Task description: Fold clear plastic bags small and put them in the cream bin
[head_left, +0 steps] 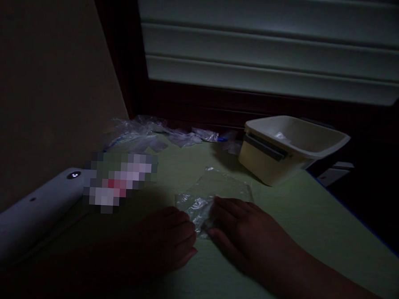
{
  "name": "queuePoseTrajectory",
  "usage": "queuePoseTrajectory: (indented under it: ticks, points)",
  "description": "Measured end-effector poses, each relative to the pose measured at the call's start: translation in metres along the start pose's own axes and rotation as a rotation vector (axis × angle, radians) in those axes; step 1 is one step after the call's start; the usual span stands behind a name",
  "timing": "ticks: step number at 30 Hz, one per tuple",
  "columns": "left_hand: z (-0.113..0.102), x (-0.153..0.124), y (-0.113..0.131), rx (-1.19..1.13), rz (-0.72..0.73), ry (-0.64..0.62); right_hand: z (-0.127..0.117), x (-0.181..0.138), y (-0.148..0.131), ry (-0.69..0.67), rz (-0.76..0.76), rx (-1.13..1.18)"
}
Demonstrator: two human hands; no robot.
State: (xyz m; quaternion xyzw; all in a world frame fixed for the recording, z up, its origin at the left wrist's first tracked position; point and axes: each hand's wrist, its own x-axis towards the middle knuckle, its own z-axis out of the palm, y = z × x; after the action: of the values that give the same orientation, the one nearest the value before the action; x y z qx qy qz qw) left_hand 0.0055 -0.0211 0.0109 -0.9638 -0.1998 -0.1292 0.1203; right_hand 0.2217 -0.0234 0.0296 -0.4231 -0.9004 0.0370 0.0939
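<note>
On the pale green tabletop (192, 278) lies a thin clear plastic bag (198, 207), its near part crinkled and its far part spread flat. My right hand (245, 227) rests over the bag's right side, fingers stretched out and lying low on the plastic. At the bag's left edge is my left hand (173, 239), with fingers curled and pressed together. Whether a bit of the bag is pinched in those fingers is hidden. The scene is dim, so finger detail is weak.
A cream plastic bin (265, 162) with dark handles stands at the back right, something clear inside. Crumpled clear bags (153, 131) line the back edge. At left lie a long white device (45, 208) and a blurred-out item (117, 183). Wall and window frame border the table.
</note>
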Motion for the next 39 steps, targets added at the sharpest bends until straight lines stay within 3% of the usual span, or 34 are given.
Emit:
queuePoseTrajectory:
  ticks: [13,21,28,33,39]
  points:
    - [-0.003,0.001,-0.002,-0.007,-0.116,0.030,-0.005,-0.003,-0.009,-0.003,0.006,0.066]
    - [-0.003,-0.003,-0.001,-0.011,-0.200,0.098,-0.004,-0.003,-0.008,0.142,-0.062,0.044]
    - [-0.001,-0.004,-0.004,-0.014,-0.258,0.106,0.004,-0.005,-0.006,0.099,-0.101,0.018]
    - [-0.003,-0.001,-0.004,-0.018,-0.236,0.103,0.008,-0.004,-0.005,0.116,-0.110,-0.038]
    - [-0.004,0.000,-0.001,-0.076,-0.159,0.058,0.003,-0.002,-0.005,0.022,-0.096,-0.030]
